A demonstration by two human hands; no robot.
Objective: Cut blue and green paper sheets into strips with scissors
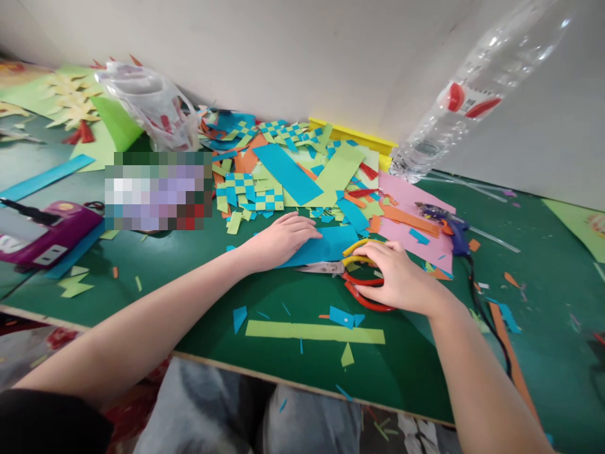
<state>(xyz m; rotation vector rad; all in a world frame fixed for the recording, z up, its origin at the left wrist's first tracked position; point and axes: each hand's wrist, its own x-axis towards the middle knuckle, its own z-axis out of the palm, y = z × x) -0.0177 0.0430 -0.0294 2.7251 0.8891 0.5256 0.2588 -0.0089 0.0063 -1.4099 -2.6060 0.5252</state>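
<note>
My right hand (397, 271) grips a pair of scissors (326, 268) by its yellow and red handles, the blades pointing left along the near edge of a blue paper strip (335, 243). On the left part of that strip rests my left hand (286, 239), laid flat with its fingers stretched out to the right. Nearer to me, a long light-green paper strip (314, 332) lies on the table with blue and green scraps around it. Behind both hands is a pile of blue-and-green woven paper pieces (268, 198).
A hot glue gun (456, 233) lies at right beside pink paper (430, 252), its cord running toward me. A plastic bottle (472, 101) leans at the back. At left are a purple device (61, 230) and a plastic bag (151, 104). The green table's (203, 328) front edge is close to my lap.
</note>
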